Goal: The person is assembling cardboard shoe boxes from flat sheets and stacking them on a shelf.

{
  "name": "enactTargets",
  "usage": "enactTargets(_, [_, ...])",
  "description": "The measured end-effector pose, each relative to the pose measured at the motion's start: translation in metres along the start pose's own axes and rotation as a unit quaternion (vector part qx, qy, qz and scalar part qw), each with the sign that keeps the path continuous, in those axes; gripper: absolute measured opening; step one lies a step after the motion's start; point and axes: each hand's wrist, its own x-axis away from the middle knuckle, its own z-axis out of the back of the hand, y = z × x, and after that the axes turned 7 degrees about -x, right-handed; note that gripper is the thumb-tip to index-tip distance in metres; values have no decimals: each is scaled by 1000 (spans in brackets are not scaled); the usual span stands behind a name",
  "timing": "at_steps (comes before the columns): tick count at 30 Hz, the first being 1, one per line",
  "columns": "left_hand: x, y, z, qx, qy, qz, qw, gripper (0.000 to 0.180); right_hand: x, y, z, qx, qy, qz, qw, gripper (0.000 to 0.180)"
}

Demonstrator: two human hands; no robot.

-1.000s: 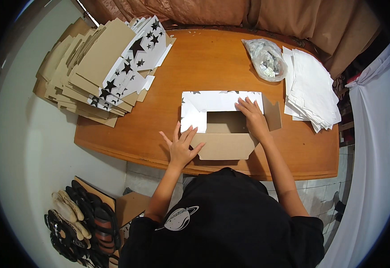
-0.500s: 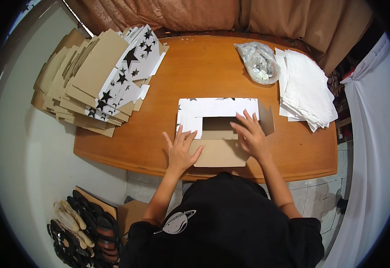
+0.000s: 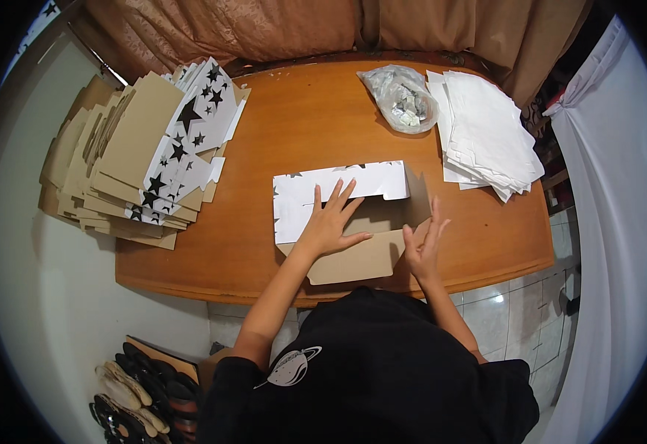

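Overhead view of a person folding a cardboard box (image 3: 346, 222) on a wooden counter (image 3: 301, 126).
The box, white outside and brown inside, lies at the counter's near edge, just in front of the person; the left hand (image 3: 331, 226) presses flat on it, fingers spread wide, holding nothing; the right hand (image 3: 423, 248) stands open and edge-on against the box's right side flap; a stack of flat star-printed box blanks (image 3: 146, 155) sits at far left; white paper sheets (image 3: 486, 133) and a clear plastic bag (image 3: 401, 96) lie at far right; shoes (image 3: 138, 399) rest on the floor below.
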Motion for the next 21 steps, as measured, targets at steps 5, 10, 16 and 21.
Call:
enactTargets(5, [0, 1, -1, -10, 8, 8, 1000, 79, 3, -13, -7, 87, -155, 103, 979, 71])
enactTargets(10, [1, 0, -3, -20, 19, 3, 1000, 84, 10, -9, -18, 221, -253, 115, 935, 72])
enactTargets(16, [1, 0, -5, -44, -1, 7, 999, 89, 10, -9, -19, 263, -265, 131, 919, 72])
enactTargets(21, [1, 0, -8, -45, 16, 0, 999, 91, 9, -7, -16, 290, -272, 142, 906, 71])
